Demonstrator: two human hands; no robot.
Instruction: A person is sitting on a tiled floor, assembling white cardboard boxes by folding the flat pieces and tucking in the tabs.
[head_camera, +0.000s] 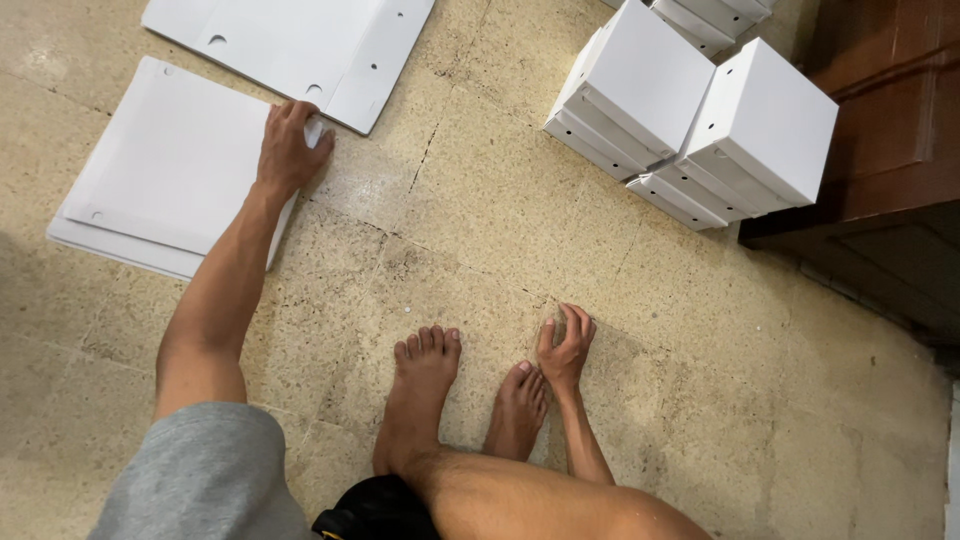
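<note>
Our left hand (288, 148) rests on the flat white cardboard stack (165, 165), fingers together at its upper corner. Our right hand (565, 345) presses spread fingertips on the tiled floor (700, 380)

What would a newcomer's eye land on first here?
Probably the left hand, pressed on the corner of a stack of flat white sheets at upper left. Next, the assembled white boxes stacked at upper right beside dark wooden furniture. The right hand rests on the floor by the bare feet.
</note>
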